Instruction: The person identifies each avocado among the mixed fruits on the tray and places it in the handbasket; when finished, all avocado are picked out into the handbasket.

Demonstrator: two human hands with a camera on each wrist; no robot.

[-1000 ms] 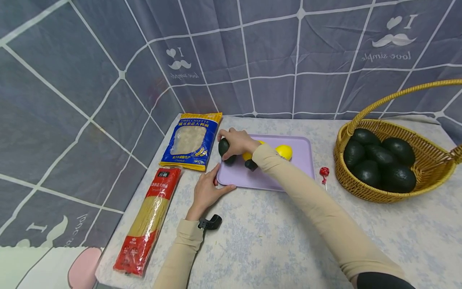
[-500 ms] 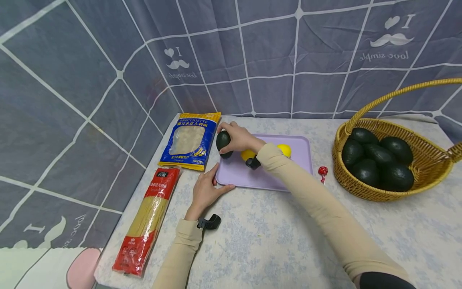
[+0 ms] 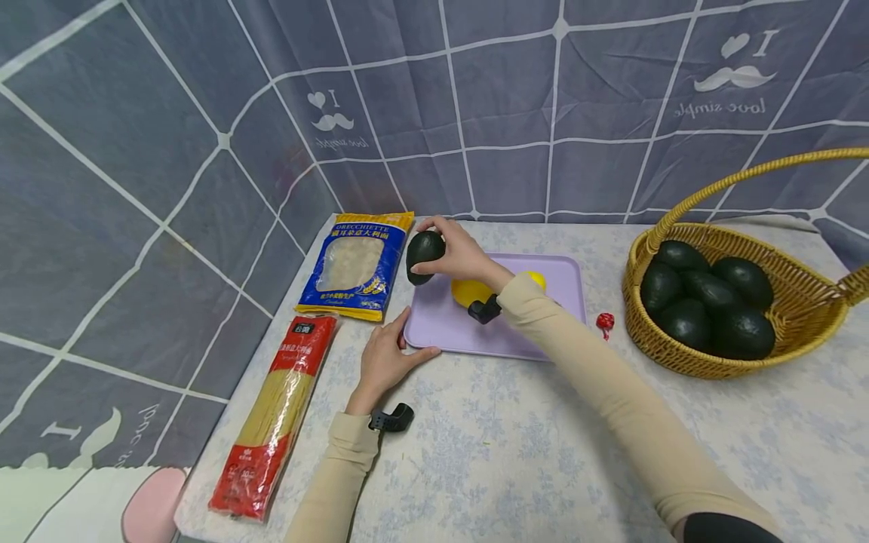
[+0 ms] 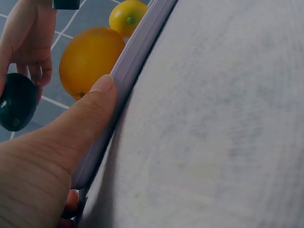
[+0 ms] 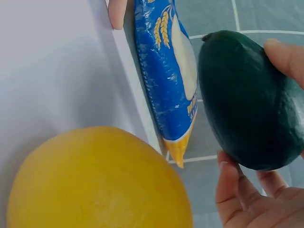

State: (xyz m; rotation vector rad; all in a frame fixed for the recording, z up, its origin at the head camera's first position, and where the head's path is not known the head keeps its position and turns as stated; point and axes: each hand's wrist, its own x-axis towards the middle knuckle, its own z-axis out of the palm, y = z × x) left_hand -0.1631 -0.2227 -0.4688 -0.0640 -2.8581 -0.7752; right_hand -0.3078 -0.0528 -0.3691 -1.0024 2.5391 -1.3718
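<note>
My right hand grips a dark green avocado between thumb and fingers, lifted above the back left corner of the lilac tray. The avocado fills the right side of the right wrist view, fingertips around its lower end. My left hand lies at the tray's front left corner, thumb along the front rim and fingers against the left side. On the tray sit a round yellow fruit, just under the right wrist, and a smaller yellow fruit, partly hidden by the right sleeve in the head view.
A blue orecchiette bag lies left of the tray, with a red spaghetti pack in front of it. To the right are a red-wrapped lollipop and a wicker basket of several avocados with a tall handle. A curtain hangs behind.
My right hand has raised the avocado off the tray's left end, up and slightly back. The left hand has stayed at the tray corner.
</note>
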